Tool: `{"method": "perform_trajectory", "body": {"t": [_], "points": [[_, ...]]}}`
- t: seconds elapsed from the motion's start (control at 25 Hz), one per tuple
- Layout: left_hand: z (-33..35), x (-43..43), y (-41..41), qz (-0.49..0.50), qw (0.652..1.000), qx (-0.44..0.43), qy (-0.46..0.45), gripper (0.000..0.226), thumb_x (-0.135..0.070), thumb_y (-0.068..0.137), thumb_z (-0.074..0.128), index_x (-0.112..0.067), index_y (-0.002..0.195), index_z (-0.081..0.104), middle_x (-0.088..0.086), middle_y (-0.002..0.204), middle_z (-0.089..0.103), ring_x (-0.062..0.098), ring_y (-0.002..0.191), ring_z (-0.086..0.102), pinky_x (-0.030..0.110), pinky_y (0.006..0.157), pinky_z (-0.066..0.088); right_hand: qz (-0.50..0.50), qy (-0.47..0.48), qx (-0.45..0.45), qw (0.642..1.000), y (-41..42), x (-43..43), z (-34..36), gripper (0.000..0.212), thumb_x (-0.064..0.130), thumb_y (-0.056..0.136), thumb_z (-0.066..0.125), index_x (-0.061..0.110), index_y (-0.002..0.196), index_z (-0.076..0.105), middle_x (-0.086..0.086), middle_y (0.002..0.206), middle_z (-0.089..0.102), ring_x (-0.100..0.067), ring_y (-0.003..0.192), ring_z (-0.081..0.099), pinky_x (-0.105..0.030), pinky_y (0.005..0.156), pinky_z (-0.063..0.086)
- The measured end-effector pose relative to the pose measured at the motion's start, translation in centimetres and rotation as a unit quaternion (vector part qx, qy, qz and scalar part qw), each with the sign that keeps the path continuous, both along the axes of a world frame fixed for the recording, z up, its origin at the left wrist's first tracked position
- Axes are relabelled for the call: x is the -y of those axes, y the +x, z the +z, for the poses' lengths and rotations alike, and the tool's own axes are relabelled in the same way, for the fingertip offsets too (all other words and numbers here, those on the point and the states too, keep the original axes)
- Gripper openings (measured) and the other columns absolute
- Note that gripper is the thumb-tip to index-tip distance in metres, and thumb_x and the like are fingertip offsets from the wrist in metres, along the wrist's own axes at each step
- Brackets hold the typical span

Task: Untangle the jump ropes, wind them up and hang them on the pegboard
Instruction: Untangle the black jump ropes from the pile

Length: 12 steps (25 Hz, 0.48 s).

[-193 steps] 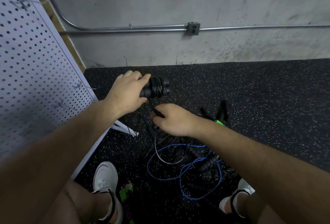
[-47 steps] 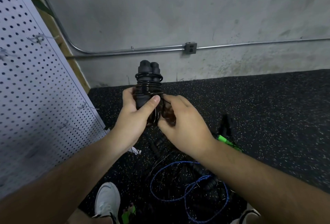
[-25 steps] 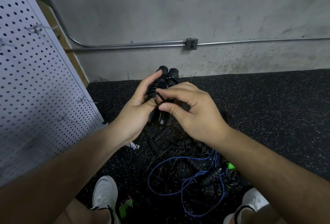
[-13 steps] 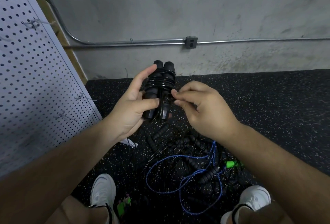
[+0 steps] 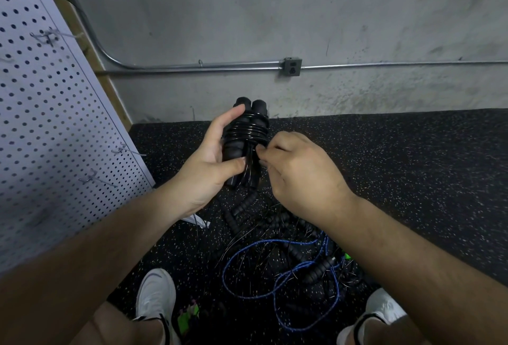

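The fingers [image 5: 233, 116] of the left hand [image 5: 209, 163] are curled round the wound black jump rope [image 5: 247, 132] and hold it upright in front of the wall, above the floor [image 5: 412, 166]. Its two handles [image 5: 251, 105] stand side by side, and the thin cord makes several tight turns around their upper half. The right hand [image 5: 299, 168] is just beside the bundle, with its fingertips [image 5: 263, 150] pinched together at the lower turns. I think they hold the loose end of the cord, but the end itself is too small to see.

The bundle looks light. The cord is thin and glossy, so I expect it to be slippery and a little springy; the turns may loosen if the end is not tucked firmly under one of them. The handles look thick and soft, so they are the better place to take hold, as the left hand does now.

The other jump ropes [image 5: 277, 267], a blue one among dark handles, lie tangled on the floor between the shoes. The pegboard [image 5: 55, 124] stands at the left with free hooks [image 5: 92, 177], near enough to reach.
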<state>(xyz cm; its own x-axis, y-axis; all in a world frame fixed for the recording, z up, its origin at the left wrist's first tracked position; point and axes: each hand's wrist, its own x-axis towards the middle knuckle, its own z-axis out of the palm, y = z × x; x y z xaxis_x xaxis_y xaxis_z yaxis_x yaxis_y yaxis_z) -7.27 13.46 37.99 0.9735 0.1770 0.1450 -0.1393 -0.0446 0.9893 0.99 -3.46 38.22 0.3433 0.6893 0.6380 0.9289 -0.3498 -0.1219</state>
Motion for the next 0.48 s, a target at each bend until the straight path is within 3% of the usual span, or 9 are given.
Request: {"method": "perform_trajectory", "body": {"t": [0.16,0.24,0.36,0.48], "points": [[0.0,0.1,-0.1,-0.012,0.999,-0.015,0.044,0.087,0.013,0.085,0.054,-0.038,0.152,0.032,-0.002,0.145,0.052,0.015,0.126,0.057,0.037,0.104,0.047,0.017,0.054,-0.066,0.996,-0.7,-0.2,0.0,0.013,0.007,0.09,0.065,0.003,0.091,0.077,-0.008,0.091,0.063,-0.026,0.074,0.063,-0.041,0.062,0.056],[-0.1,0.1,-0.2,-0.004,0.998,-0.016,0.063,0.087,0.007,0.083,0.054,-0.043,0.151,0.032,-0.004,0.143,0.053,0.017,0.125,0.057,0.041,0.104,0.047,0.012,0.093,-0.137,0.986,-1.0,-0.2,0.3,0.01,0.008,0.088,0.07,0.008,0.092,0.079,-0.002,0.092,0.066,-0.018,0.079,0.064,-0.037,0.071,0.056],[-0.2,0.3,-0.1,-0.006,0.997,-0.008,0.078,0.085,-0.001,0.081,0.051,-0.049,0.149,0.033,-0.001,0.14,0.055,0.035,0.126,0.054,0.052,0.104,0.047,-0.03,0.194,-0.302,0.933,-1.6,-0.6,1.1,0.01,0.01,0.083,0.08,0.018,0.089,0.08,0.011,0.087,0.071,-0.005,0.084,0.067,-0.024,0.081,0.054],[0.2,0.7,-0.3,-0.019,1.0,-0.003,-0.023,0.076,-0.008,0.081,0.043,-0.035,0.152,0.037,0.002,0.145,0.056,0.026,0.133,0.054,0.04,0.108,0.048,-0.043,0.23,-0.381,0.895,-2.1,-0.9,1.5,0.015,0.013,0.082,0.082,0.023,0.09,0.076,0.014,0.085,0.072,-0.003,0.082,0.068,-0.022,0.079,0.056]]}}
